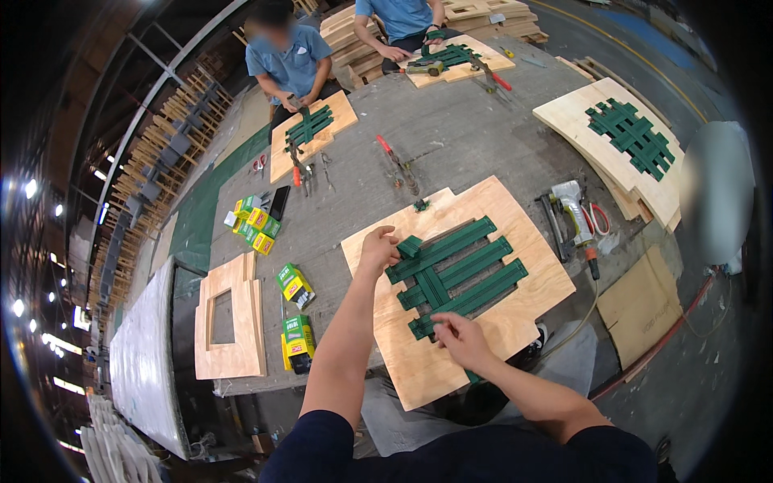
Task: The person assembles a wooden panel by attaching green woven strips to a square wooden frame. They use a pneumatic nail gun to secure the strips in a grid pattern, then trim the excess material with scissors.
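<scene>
A pale plywood panel (366,322) lies before me at the table's near edge. Three green webbing straps (459,278) span its cut-out opening, and another green strap (431,288) crosses them. My left hand (379,250) is closed at the upper end of this crossing strap, where a folded green end sticks up beside the fingertips. Over the panel's near side, my right hand (462,340) has its fingers curled at the strap's lower part. A green tail shows below that hand; the exact grip is partly hidden.
A nail gun (570,211) with a hose lies right of the panel. Yellow-green boxes (295,286) and a bare plywood frame (229,314) are on the left. Pincers (396,163) lie beyond. Two people work across the table (354,173); a webbed panel (620,133) rests on a stack at right.
</scene>
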Demonstrator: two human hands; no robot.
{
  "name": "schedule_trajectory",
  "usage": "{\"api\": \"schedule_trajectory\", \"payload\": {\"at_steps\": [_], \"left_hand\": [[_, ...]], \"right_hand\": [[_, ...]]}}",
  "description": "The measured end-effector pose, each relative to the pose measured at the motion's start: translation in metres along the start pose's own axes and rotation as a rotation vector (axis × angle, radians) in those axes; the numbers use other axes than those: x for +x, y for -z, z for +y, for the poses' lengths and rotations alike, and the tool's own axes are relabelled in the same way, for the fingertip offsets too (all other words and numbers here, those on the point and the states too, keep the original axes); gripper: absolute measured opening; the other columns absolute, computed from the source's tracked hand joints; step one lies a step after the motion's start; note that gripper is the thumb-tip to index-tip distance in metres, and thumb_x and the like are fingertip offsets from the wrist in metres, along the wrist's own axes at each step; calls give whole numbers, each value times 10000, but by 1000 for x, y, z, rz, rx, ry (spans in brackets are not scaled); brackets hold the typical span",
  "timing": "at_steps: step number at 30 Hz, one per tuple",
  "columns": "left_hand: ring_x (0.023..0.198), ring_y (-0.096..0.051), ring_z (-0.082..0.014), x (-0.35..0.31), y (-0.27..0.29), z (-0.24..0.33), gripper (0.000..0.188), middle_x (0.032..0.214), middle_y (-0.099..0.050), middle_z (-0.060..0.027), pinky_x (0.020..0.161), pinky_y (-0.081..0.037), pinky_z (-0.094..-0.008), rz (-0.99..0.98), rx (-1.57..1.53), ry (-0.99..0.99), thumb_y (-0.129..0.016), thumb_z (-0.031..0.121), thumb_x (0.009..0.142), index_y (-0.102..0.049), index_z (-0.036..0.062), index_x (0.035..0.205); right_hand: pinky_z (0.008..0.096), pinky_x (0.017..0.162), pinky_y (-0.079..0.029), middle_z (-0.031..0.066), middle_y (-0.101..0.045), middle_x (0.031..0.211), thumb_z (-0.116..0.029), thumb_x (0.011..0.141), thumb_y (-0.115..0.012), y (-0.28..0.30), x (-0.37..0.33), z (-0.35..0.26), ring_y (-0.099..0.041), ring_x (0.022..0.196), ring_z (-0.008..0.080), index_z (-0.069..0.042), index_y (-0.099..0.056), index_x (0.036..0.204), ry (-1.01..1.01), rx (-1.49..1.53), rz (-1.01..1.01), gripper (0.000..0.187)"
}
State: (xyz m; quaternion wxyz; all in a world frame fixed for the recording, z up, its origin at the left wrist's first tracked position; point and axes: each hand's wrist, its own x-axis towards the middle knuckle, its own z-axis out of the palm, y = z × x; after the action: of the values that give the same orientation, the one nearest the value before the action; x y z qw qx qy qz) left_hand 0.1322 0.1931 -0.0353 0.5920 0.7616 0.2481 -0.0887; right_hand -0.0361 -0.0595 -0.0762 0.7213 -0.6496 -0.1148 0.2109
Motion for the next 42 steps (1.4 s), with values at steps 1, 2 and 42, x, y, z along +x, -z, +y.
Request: {"api": "schedule_trajectory", "payload": {"at_steps": [1, 2, 42], "left_hand": [[740, -652, -175, -3, -5, 3, 408, 1197, -621, -120, 632, -560, -314, -47, 115, -66, -496, 111, 1054, -515, 51, 1457], [784, -664, -186, -9, -11, 2, 437, 1210, -622, -115, 684, -571, -335, -95, 229, -133, -528, 94, 1034, -509, 71, 1470], [844, -657, -243, -32, -14, -60, 124, 1070, -585, -150, 757, -563, -357, 370, 266, -643, -751, 50, 883, -717, -5, 989]], "right_hand": [[278, 657, -523, 34, -651, 801, -185, 1018, -645, 0, -10, 5, -653, 729, 112, 26, -648, 1260, 29, -13, 9, 321], [276, 659, -521, 35, -652, 804, -193, 1018, -646, 2, -17, 10, -651, 727, 111, 30, -660, 1236, 57, -27, 20, 312], [468, 815, -534, 129, -639, 1025, -217, 978, -650, 4, 210, -22, -658, 936, 374, -84, -714, 996, 441, -828, 49, 149]]}}
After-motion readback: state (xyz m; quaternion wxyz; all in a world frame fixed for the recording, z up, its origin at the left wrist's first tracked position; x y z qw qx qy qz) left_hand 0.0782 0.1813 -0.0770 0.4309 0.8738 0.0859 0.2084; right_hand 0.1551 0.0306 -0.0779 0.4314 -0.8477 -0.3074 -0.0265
